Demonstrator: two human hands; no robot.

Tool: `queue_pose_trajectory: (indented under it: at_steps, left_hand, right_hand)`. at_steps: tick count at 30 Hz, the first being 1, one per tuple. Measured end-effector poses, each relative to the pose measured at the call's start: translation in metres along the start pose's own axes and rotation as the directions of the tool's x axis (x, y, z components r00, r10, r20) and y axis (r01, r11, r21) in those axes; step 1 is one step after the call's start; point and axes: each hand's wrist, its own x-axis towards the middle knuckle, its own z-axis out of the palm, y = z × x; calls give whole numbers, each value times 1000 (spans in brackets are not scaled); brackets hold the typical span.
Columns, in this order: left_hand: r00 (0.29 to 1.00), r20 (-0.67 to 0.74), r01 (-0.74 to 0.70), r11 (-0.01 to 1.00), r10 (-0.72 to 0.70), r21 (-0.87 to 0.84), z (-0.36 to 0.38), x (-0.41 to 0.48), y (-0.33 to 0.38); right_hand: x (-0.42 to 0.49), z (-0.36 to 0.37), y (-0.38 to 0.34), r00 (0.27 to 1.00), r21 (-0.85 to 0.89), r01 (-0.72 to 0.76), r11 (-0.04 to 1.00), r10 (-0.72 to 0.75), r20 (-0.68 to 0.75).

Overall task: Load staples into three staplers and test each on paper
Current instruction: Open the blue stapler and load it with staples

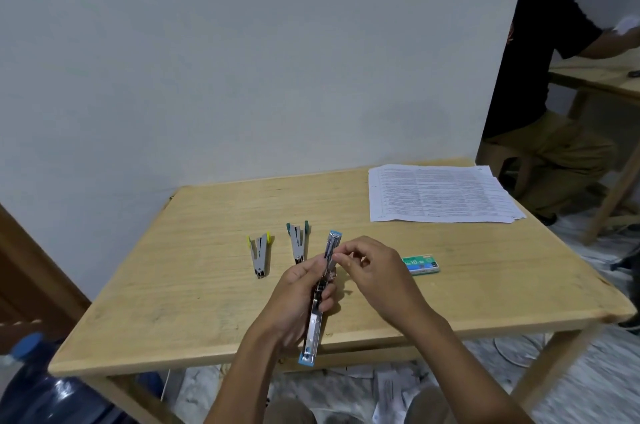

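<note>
View from a head-worn camera, looking down at a pale wooden counter [194, 285] set against a plain wall. The left hand [298, 288] holds a blue-trimmed stapler [313, 330] just above the counter's near edge, unfolded almost straight, with its fingers [327, 299] wrapped around the middle. The right hand [372, 268] has its fingertips pinched together at the stapler's far half; whether they hold a strip of staples is too small to tell. A yellow-trimmed stapler [259, 255] and a teal-trimmed stapler [298, 243] lie side by side to the left, each opened in a V. A green box of staples [421, 264] lies just right of the hands, and a stack of printed paper [440, 193] sits at the far right corner. The likely risk: a strip fed in crooked could break up or jam in the channel, or the sprung pusher could snap back onto the fingertips.
</note>
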Motion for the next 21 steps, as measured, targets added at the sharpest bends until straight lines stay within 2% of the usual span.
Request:
queue_pose_trajectory:
  at_steps: [7, 12, 17, 21]
  left_hand:
    - [1000, 11, 24, 996, -23, -81, -5, 4, -3]
    - [1000, -2, 25, 997, -25, -72, -6, 4, -3]
    - [999, 9, 35, 996, -34, -85, -6, 4, -3]
    - [998, 7, 56, 993, -55, -103, -6, 4, -3]
  right_hand:
    - [0, 5, 1, 1000, 54, 4, 999, -3, -28]
    - [0, 5, 1, 999, 103, -26, 994, 28, -23]
    - [1, 8, 2, 1000, 58, -22, 998, 23, -11]
    - [1, 14, 5, 999, -43, 26, 999, -27, -20]
